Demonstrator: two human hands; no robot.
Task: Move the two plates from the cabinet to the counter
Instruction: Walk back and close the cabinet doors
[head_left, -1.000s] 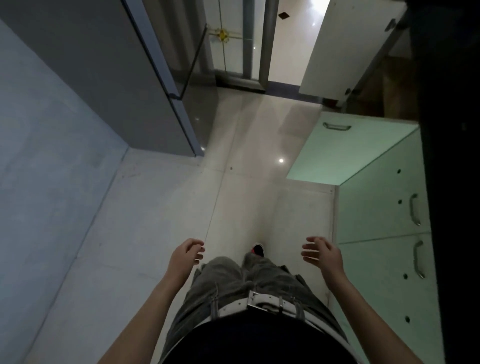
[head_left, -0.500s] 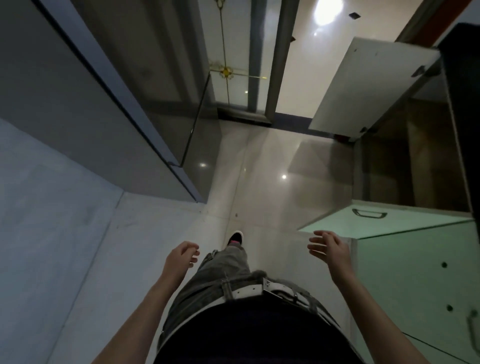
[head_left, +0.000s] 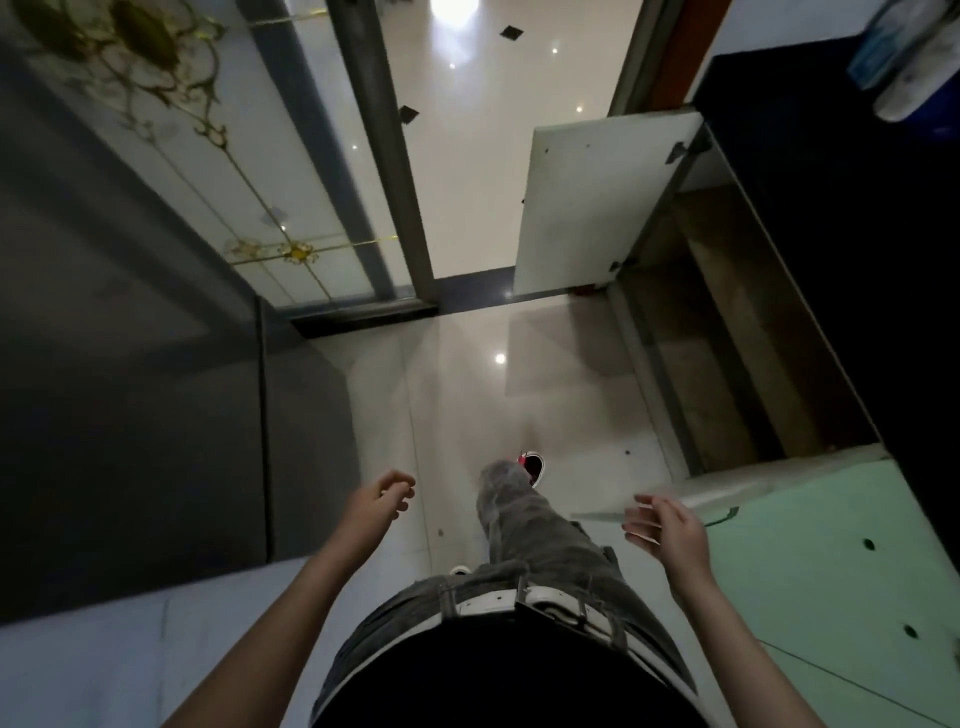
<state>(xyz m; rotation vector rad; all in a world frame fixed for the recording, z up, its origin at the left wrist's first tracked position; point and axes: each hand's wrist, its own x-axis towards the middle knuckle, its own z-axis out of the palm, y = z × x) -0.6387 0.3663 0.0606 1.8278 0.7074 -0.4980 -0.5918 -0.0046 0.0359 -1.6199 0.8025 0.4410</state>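
Both hands are empty: left hand (head_left: 382, 501) loosely curled, right hand (head_left: 667, 527) spread with fingers apart, each held out over the tiled floor (head_left: 467, 374). One cabinet (head_left: 727, 332) stands open to the right, one white door (head_left: 597, 202) swung out. No plates can be made out in its dim interior. One dark counter (head_left: 831, 208) runs above it.
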